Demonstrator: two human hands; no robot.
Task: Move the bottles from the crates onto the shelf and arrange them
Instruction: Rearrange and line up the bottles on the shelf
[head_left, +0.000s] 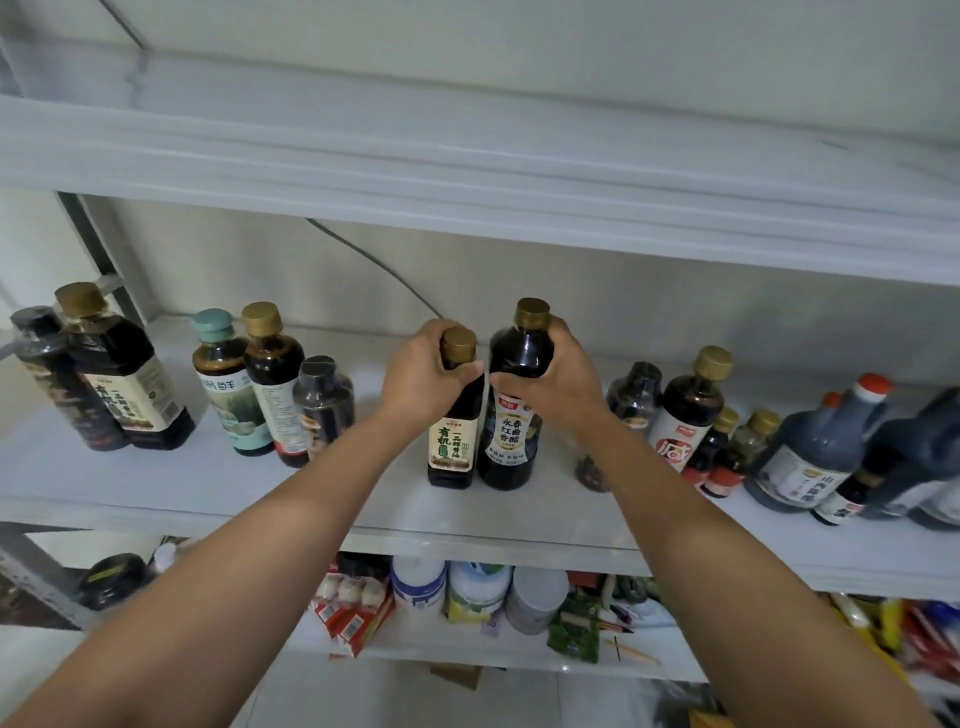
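Observation:
Two dark bottles with gold caps stand side by side at the middle of the white shelf (363, 512). My left hand (423, 376) grips the neck of the slim square bottle with a beige label (453, 447). My right hand (553, 382) grips the shoulder of the rounder vinegar bottle with a white and blue label (511, 441). Both bottles rest upright on the shelf and almost touch each other. No crate is in view.
A group of dark bottles (124, 384) stands at the shelf's left, another group (270, 384) left of centre. Several bottles and grey jugs (810, 447) crowd the right end. A shelf board (467, 171) hangs overhead. Jars and packets (467, 592) fill the shelf below.

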